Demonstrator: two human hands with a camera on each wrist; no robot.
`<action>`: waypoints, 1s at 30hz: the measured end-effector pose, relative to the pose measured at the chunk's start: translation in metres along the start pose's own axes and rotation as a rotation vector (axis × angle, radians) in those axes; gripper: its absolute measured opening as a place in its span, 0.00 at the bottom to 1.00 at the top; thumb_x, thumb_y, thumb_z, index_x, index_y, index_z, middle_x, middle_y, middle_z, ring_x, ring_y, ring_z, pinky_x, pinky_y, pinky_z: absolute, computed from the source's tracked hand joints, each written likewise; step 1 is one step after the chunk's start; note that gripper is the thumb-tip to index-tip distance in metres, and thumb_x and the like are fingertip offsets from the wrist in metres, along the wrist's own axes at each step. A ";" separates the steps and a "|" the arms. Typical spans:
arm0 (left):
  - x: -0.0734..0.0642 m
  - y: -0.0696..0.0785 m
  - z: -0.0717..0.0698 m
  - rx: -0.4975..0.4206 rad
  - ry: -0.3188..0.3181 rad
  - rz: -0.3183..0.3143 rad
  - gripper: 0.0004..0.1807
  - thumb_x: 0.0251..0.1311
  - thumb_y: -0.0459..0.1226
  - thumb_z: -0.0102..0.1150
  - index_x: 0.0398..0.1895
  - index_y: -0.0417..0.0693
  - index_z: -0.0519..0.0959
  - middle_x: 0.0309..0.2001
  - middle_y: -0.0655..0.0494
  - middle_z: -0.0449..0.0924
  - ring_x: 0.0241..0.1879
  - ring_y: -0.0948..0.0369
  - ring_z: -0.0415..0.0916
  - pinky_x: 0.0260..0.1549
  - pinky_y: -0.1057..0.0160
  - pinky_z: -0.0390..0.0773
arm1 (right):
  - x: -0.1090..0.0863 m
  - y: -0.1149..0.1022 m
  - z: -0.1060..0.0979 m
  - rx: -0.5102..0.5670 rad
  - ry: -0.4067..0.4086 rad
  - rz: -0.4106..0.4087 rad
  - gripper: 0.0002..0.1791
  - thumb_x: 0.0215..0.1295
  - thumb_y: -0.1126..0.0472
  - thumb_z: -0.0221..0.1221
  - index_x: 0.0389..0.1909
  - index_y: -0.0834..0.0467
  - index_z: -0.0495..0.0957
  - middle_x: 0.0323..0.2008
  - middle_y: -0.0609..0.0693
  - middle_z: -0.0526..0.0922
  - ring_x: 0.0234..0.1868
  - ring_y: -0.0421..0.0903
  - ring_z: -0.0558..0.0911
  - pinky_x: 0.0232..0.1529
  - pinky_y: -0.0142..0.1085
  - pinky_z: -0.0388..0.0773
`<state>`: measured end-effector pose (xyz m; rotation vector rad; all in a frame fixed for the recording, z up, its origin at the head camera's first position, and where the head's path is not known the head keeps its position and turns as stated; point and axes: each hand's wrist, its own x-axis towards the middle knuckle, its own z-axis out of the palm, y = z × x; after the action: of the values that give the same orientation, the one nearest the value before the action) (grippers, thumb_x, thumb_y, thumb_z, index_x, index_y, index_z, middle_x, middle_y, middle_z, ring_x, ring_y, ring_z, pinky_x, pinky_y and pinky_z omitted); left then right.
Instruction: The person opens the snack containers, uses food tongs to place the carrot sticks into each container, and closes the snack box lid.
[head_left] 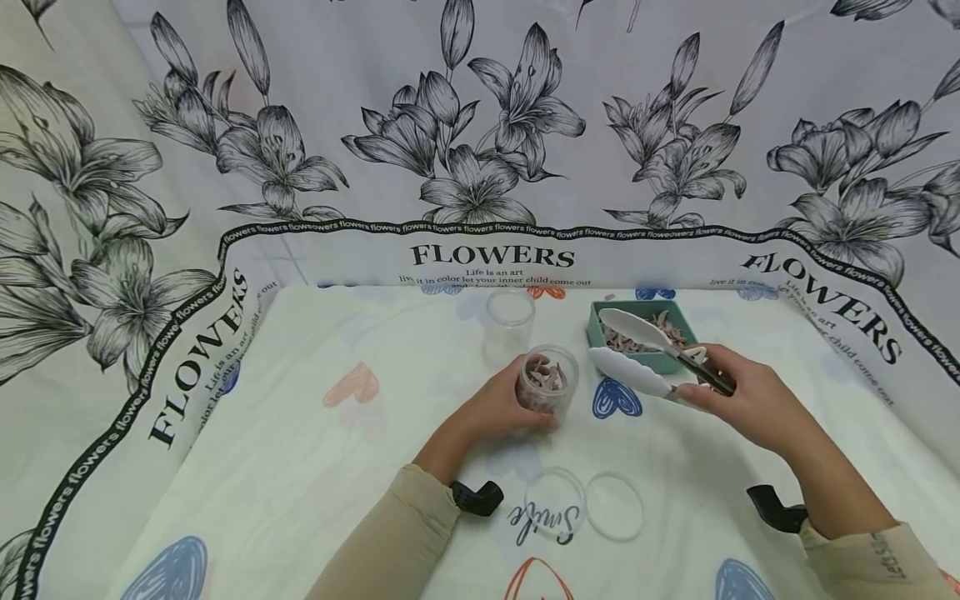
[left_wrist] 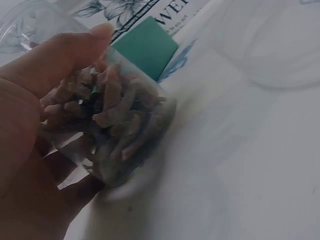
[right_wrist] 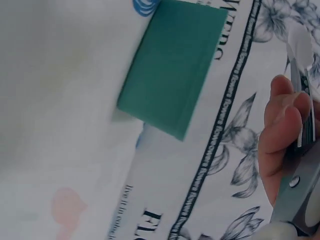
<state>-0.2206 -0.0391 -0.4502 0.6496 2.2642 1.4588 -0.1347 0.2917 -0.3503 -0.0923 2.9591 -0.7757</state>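
Note:
My left hand [head_left: 498,404] grips a clear plastic jar [head_left: 551,398] around its side. Inside it are brownish-pink dried pieces [left_wrist: 117,107], seen through the wall in the left wrist view. In my right hand [head_left: 757,404] is a pair of tongs [head_left: 678,354] with white paddle ends and dark-and-metal handles. The tongs' ends are spread apart with nothing between them, near the front of a green box [head_left: 652,362]. More of the same pieces [head_left: 633,333] lie in that box.
Behind the held jar stands a second clear jar [head_left: 510,321]. Two clear ring-like lids [head_left: 615,507] lie side by side on the white patterned cloth [head_left: 420,333] near the front. A flower-printed curtain [head_left: 480,125] rises along the back and sides.

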 end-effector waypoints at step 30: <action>-0.037 -0.065 -0.151 0.060 0.501 -0.345 0.61 0.48 0.56 0.73 0.78 0.50 0.44 0.72 0.44 0.59 0.72 0.48 0.56 0.70 0.45 0.57 | -0.001 0.054 0.052 0.240 -0.397 -0.119 0.29 0.64 0.49 0.63 0.62 0.53 0.66 0.43 0.51 0.76 0.44 0.45 0.73 0.40 0.34 0.71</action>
<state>-0.2826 -0.1955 -0.4480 -0.1178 2.6221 1.5001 -0.1307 0.3138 -0.4219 -0.3637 2.4886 -0.9890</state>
